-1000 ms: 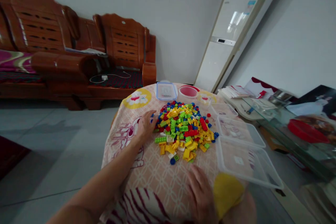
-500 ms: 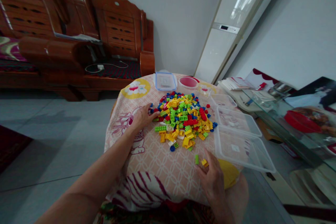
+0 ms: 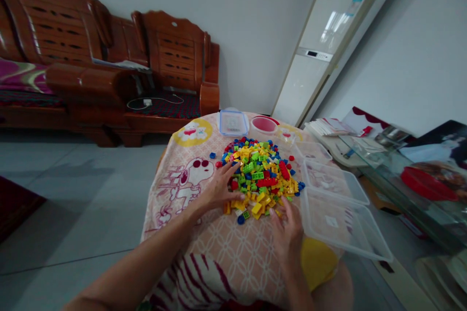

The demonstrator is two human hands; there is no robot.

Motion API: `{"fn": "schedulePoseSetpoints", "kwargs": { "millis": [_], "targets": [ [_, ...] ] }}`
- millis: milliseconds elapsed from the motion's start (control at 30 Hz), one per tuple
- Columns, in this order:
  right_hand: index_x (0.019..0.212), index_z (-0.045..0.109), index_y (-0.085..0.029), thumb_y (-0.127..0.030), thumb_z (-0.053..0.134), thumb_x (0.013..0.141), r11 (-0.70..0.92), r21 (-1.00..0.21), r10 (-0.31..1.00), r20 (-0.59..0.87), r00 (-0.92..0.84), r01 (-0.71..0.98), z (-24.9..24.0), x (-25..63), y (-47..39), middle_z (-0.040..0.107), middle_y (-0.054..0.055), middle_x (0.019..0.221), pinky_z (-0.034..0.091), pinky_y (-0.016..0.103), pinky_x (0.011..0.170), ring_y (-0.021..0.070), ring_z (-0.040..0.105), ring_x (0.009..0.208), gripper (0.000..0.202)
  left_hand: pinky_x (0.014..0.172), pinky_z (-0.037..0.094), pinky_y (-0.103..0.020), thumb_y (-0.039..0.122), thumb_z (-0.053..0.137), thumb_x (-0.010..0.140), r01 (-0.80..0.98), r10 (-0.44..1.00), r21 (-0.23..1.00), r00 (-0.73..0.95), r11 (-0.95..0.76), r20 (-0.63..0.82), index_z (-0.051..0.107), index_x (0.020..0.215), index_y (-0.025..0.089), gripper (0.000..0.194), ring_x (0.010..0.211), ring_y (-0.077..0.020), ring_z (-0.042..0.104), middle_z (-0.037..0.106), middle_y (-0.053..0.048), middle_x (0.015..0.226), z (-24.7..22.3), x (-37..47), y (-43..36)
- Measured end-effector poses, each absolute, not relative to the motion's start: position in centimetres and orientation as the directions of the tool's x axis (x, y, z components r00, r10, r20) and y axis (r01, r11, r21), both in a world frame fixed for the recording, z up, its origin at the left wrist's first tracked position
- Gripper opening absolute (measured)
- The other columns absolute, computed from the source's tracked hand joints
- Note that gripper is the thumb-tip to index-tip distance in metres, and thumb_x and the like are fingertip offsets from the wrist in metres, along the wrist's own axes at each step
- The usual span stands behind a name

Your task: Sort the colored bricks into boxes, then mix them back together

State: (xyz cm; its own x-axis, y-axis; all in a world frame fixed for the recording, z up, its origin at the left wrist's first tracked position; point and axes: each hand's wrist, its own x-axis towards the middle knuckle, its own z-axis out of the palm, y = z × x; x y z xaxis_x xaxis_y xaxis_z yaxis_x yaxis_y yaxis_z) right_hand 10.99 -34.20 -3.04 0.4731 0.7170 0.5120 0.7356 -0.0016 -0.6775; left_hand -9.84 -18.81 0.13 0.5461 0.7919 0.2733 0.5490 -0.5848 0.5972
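Observation:
A heap of small toy building bricks [image 3: 257, 167] in yellow, green, red and blue lies on the cloth-covered round table [image 3: 233, 257]. At the heap's left side is my left hand [image 3: 221, 187], fingers spread over the nearest bricks and touching them. My right hand [image 3: 287, 223] rests at the front right edge of the pile, fingers apart, beside some yellow bricks. A round blue piece [image 3: 241, 220] lies just in front of the pile. One blue brick [image 3: 212, 155] sits apart on the left.
Clear plastic trays [image 3: 346, 223] line the table's right side. At the back are a blue-rimmed lidded box [image 3: 233, 124] and a pink bowl [image 3: 264, 125]. A glass-topped stand [image 3: 386, 180] with a red bowl [image 3: 426, 183] is at the right, wooden chairs [image 3: 175, 58] behind left.
My left hand has moved right, onto the pile's left front. My right hand has gone forward to the pile's front edge, and the loose green and yellow bricks no longer lie apart there.

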Motion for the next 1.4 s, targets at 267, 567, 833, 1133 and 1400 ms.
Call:
{"fn": "schedulePoseSetpoints", "kwargs": {
  "millis": [267, 567, 833, 1133, 1400],
  "targets": [
    [0.152, 0.028, -0.022, -0.041, 0.067, 0.082, -0.004, -0.532, 0.846, 0.45, 0.286, 0.847, -4.5, 10.3, -33.9, 0.026, 0.017, 0.156, 0.036, 0.058, 0.107, 0.0363, 0.027, 0.143, 0.082, 0.114, 0.021, -0.064, 0.064, 0.081, 0.05, 0.606, 0.731, 0.421, 0.629, -0.675, 0.266, 0.029, 0.15, 0.032, 0.118, 0.143, -0.0453, 0.019, 0.018, -0.014, 0.159, -1.6, -9.3, -20.0],
    [0.146, 0.039, -0.018, -0.027, 0.061, 0.082, 0.042, -0.516, 0.823, 0.504, 0.263, 0.855, -5.7, 12.5, -28.6, 0.022, 0.017, 0.157, 0.032, 0.057, 0.11, 0.0359, 0.021, 0.144, 0.068, 0.111, 0.024, -0.065, 0.061, 0.075, 0.062, 0.618, 0.739, 0.417, 0.619, -0.667, 0.264, 0.027, 0.151, 0.033, 0.104, 0.138, -0.0421, 0.033, 0.034, -0.015, 0.153, 0.3, -6.6, -16.4],
    [0.143, 0.04, -0.013, -0.029, 0.061, 0.08, 0.044, -0.552, 0.781, 0.538, 0.316, 0.833, -3.9, 14.3, -24.5, 0.037, 0.021, 0.146, 0.033, 0.056, 0.108, 0.036, 0.033, 0.138, 0.068, 0.112, 0.033, -0.052, 0.06, 0.075, 0.064, 0.519, 0.683, 0.469, 0.661, -0.715, 0.311, 0.032, 0.15, 0.026, 0.101, 0.139, -0.0365, 0.033, 0.038, -0.015, 0.15, 1.9, -3.3, -13.2],
    [0.134, 0.05, -0.01, -0.016, 0.056, 0.072, 0.053, -0.547, 0.764, 0.561, 0.319, 0.835, -3.7, 15.4, -23.3, 0.049, 0.02, 0.135, 0.039, 0.052, 0.105, 0.0339, 0.044, 0.128, 0.063, 0.113, 0.035, -0.052, 0.053, 0.077, 0.067, 0.444, 0.634, 0.476, 0.669, -0.759, 0.388, 0.051, 0.139, 0.021, 0.083, 0.137, -0.0352, 0.039, 0.043, -0.016, 0.147, 3.2, -2.5, -12.9],
    [0.14, 0.046, -0.019, -0.031, 0.056, 0.087, 0.104, -0.476, 0.748, 0.616, 0.247, 0.873, -3.7, 14.6, -30.6, 0.042, 0.016, 0.147, 0.04, 0.053, 0.105, 0.0316, 0.041, 0.134, 0.055, 0.109, 0.044, -0.046, 0.052, 0.056, 0.084, 0.586, 0.786, 0.54, 0.33, -0.604, 0.522, 0.059, 0.128, 0.021, 0.054, 0.126, -0.0281, 0.053, 0.055, -0.013, 0.137, 1.6, -11.9, -12.5]
  ]
}}
